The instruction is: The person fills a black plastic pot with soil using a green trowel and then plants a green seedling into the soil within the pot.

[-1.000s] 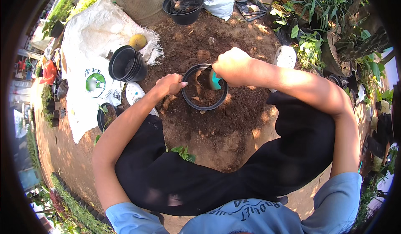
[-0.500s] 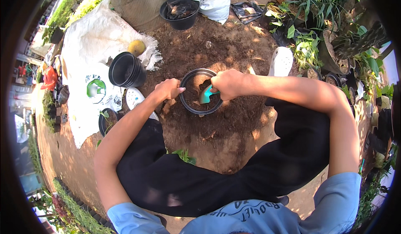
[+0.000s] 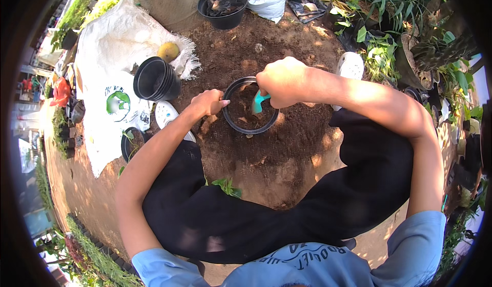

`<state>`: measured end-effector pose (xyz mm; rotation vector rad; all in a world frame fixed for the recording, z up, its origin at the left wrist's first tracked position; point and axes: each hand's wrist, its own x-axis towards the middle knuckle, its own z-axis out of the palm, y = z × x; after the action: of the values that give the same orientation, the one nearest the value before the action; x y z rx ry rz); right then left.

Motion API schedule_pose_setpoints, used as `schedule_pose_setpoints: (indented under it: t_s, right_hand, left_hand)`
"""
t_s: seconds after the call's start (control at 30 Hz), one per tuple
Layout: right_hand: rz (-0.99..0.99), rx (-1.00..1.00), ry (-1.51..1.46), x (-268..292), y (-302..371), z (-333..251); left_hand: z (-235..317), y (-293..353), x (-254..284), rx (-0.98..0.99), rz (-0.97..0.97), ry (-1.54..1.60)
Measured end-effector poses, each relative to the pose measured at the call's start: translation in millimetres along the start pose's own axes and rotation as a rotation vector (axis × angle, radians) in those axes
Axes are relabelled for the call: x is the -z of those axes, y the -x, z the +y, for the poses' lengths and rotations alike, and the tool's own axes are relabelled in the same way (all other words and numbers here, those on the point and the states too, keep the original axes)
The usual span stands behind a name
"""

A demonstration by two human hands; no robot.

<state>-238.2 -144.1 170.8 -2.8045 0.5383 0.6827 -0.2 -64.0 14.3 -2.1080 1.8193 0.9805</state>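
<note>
l. hand (image 3: 206,102): fingers curled over the left rim of a blk pot (image 3: 251,131), thumb laid on the rim; grip narrow, holding. r. hand (image 3: 279,82): fist closed round the handle of a teal trowel (image 3: 259,101); most of the handle hidden by the fingers. trowel is inside the pot, right of ctr, blade angled down, tip at the potting soil (image 3: 241,114); depth of tip can't tell. pot sits mouth up approx. mid soil patch (image 3: 256,154), between the feet, clear of the patch's edges.

surroundings: white sack (image 3: 120,36) lies left of the patch. at its right edge, nr the frayed corner: yellowish round fruit (image 3: 167,51), w/ a stack of blk pots (image 3: 156,79), tilted, just beside. small planted pot (image 3: 134,141) nr the sack's lower right edge. at far edge of patch: wide blk pot (image 3: 223,13) w/ dark dry matter, white bag (image 3: 264,0) adj. white shoes (image 3: 350,66) at left & right edges of patch. green sprig (image 3: 225,187) nr the near edge, by the left leg.
</note>
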Motion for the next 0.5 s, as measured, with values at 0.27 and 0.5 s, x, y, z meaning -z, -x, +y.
schedule_pose_setpoints:
  t_s: [0.27, 0.5]
  right_hand:
    - [-0.211, -0.178, -0.37, -41, -21, 9]
    - [-0.111, -0.142, -0.273, -32, -16, 10]
  left_hand:
    - [2, -2, 3, 0.052, -0.077, -0.017]
    - [7, 6, 4, 0.042, -0.002, 0.0]
